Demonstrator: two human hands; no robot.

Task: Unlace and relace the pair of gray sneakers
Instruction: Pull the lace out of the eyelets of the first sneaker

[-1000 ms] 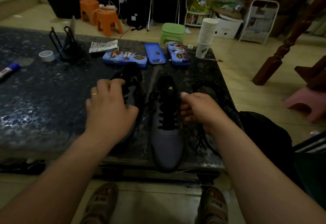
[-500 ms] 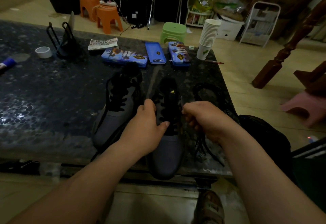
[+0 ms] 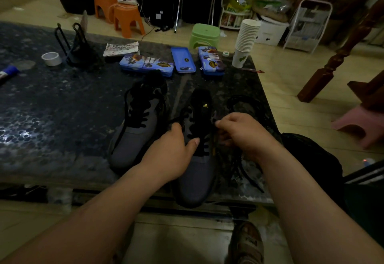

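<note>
Gray sneakers (image 3: 135, 139): pair lies side by side on the dark table (image 3: 62, 118), toes toward me. Work is on the R shoe (image 3: 195, 178), whose toe is at the table's front edge. Both look fully laced, so I rate the job as barely begun; step in hand is unlacing, top of R shoe. My left hand (image 3: 172, 155) grips that shoe's L flank, thumb laid across the lace (image 3: 200, 149). My right hand (image 3: 239, 133) is bunched narrow at the top R eyelets, fingertips pinching what reads as lace; light too dim to confirm 100%. Recs: clamp w/ L hand so shoe can't slide off the edge. Lift thumb off the crossings before pulling, else they bind. Draw lace out one eyelet at a time, alt. sides, top down. Lay freed lace apart from the black cord tangle (image 3: 245, 106) just R of shoe, identity unclear.
</note>
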